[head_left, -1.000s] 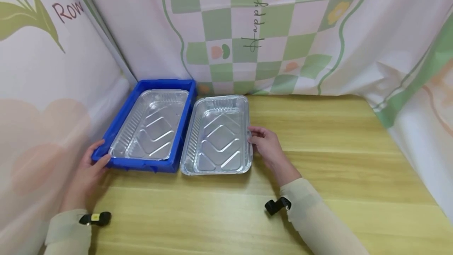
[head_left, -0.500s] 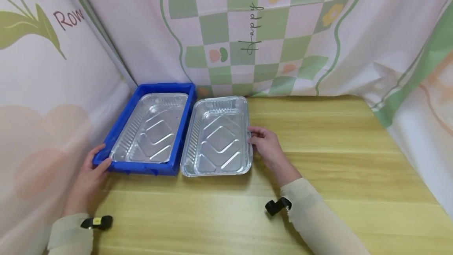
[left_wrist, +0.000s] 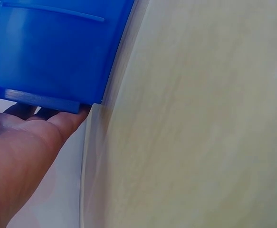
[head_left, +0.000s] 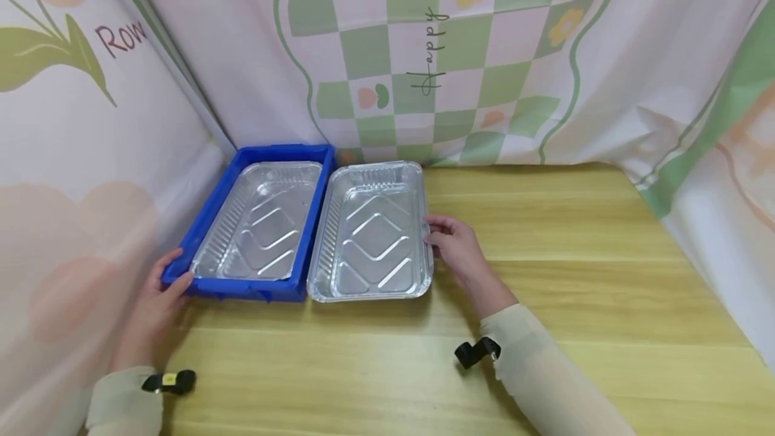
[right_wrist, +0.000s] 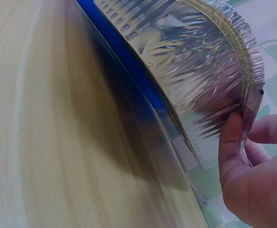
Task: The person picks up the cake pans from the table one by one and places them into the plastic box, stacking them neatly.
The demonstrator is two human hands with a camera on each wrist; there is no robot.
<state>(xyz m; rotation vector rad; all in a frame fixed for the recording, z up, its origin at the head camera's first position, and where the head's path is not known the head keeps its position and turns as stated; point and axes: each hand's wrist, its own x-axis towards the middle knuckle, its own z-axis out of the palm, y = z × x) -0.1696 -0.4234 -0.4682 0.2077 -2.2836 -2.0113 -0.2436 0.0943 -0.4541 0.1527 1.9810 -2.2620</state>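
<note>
A shallow blue plastic crate (head_left: 239, 288) is at the back left, with a silver foil tray (head_left: 260, 224) lying inside it. My left hand (head_left: 151, 305) grips the crate's near left corner, thumb on the near side; the left wrist view shows its fingers hooked at the crate's rim (left_wrist: 43, 100). Just right of the crate, a second foil tray (head_left: 375, 241) is held by its right rim. My right hand (head_left: 461, 253) pinches that rim between thumb and fingers. In the right wrist view, this tray (right_wrist: 190, 80) looks raised above the tabletop, its shadow beneath.
The wood-grain table (head_left: 339, 369) extends to the front and right. A patterned cloth (head_left: 436, 46) hangs along the back, and another cloth (head_left: 72, 173) closes the left side near the crate. Each sleeve carries a small black camera (head_left: 476, 352) at the wrist.
Both hands keep their holds. The head view tilts slightly, and the crate and left hand appear a little lower in it. The right tray's far edge sits slightly higher than half a second ago.
</note>
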